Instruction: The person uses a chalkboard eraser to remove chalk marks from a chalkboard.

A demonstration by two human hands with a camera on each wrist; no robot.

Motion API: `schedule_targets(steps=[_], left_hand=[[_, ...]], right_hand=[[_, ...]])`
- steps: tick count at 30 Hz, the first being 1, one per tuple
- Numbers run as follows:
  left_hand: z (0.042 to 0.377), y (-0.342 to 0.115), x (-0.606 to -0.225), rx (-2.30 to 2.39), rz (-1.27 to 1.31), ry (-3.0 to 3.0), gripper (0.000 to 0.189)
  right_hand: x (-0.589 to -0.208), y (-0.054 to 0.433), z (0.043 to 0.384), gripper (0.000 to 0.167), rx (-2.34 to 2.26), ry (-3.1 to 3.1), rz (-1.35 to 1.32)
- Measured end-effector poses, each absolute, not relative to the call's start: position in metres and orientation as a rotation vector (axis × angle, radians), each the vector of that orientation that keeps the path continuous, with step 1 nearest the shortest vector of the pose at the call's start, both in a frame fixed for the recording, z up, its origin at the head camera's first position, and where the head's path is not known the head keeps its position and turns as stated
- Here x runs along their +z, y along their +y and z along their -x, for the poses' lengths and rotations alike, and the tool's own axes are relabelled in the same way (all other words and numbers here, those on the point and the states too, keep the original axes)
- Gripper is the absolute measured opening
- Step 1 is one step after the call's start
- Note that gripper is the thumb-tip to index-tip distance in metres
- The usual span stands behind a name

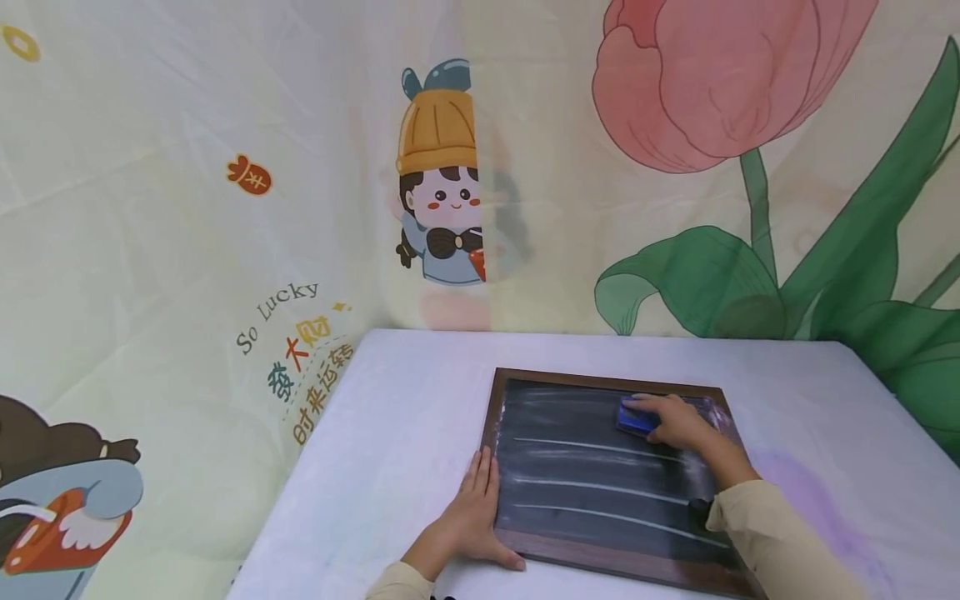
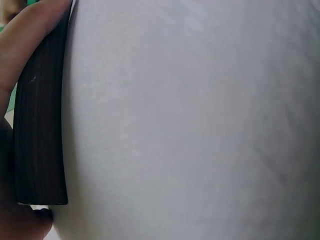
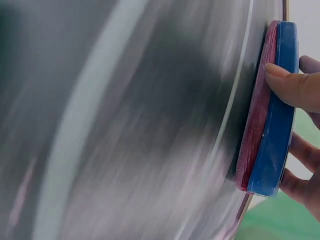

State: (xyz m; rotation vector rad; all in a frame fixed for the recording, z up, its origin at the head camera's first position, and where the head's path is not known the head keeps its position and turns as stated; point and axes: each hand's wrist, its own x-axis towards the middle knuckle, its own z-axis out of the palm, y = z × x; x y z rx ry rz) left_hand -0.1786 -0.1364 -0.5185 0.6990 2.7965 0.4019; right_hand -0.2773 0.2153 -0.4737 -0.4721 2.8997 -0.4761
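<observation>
A blackboard (image 1: 570, 467) in a dark wooden frame lies on the white table, with several chalk lines across it. My right hand (image 1: 678, 423) holds a blue eraser (image 1: 636, 418) against the board's upper part. In the right wrist view, the thumb (image 3: 292, 87) lies on one side of the eraser (image 3: 275, 115) and fingers on the other, its reddish felt facing the board. My left hand (image 1: 475, 508) rests at the lower left corner, fingers straight along the left frame, thumb by the front edge. In the left wrist view, fingers touch the dark frame (image 2: 42, 115).
The white table (image 1: 375, 467) spreads around the board, with a purple stain (image 1: 802, 500) to its right. A printed curtain (image 1: 540, 250) with a tulip and cartoon figures hangs behind and at the left. Chalk smears cover parts of the board.
</observation>
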Motion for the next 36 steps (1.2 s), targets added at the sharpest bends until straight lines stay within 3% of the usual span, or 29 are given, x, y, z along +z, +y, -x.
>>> schedule_targets(steps=[16, 23, 36], left_hand=[[0.176, -0.128, -0.522, 0.371, -0.77, 2.804, 0.14], [0.176, -0.13, -0.521, 0.35, -0.759, 2.829, 0.139], [0.177, -0.137, -0.52, 0.364, -0.713, 2.826, 0.138]], right_hand=[[-0.478, 0.112, 0.307, 0.061, -0.437, 2.868, 0.605], [-0.479, 0.055, 0.314, 0.059, -0.405, 2.873, 0.781], [-0.488, 0.06, 0.314, 0.059, -0.612, 2.825, 0.748]])
